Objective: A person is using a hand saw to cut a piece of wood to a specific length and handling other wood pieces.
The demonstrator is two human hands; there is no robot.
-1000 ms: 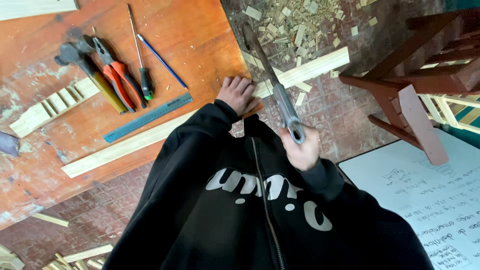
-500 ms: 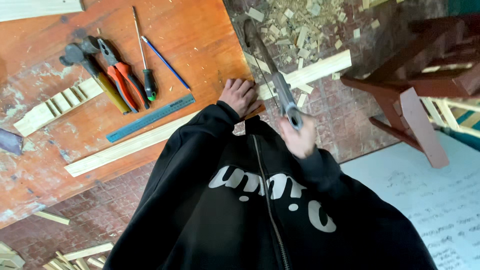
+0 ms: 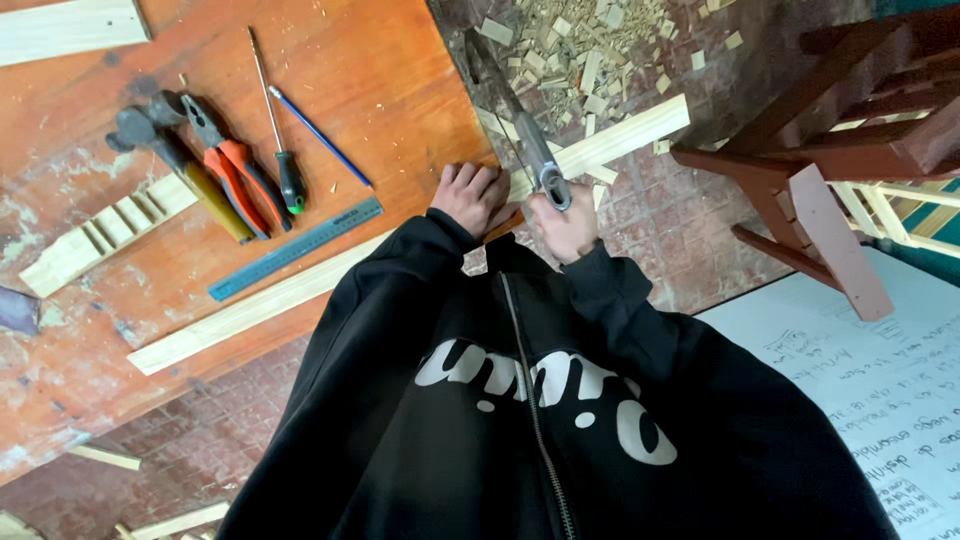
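Your left hand (image 3: 472, 197) lies flat, fingers spread and pressing down on the long wooden strip (image 3: 400, 240) at the right edge of the orange-brown worktable (image 3: 380, 80). The strip runs from the near left of the table diagonally across it, and its far end juts out past the table edge over the brick floor (image 3: 680, 220). Your right hand (image 3: 566, 226) is just right of the left one, fingers curled tight around the handle of a hacksaw (image 3: 520, 135). The saw's frame slants away from you toward the far left, and its blade meets the strip just beyond the table edge, close to your left fingertips.

On the floor beyond the saw lies a scatter of small wood offcuts (image 3: 590, 50). On the table to the left of your hands sit a blue-grey steel ruler (image 3: 296, 248), a green-handled screwdriver (image 3: 276, 130), a blue pencil (image 3: 320, 136), orange-handled pliers (image 3: 232, 160) and a hammer (image 3: 175, 160). A notched wooden piece (image 3: 110, 235) lies farther left. A dark red wooden stool (image 3: 820, 140) stands at the right.
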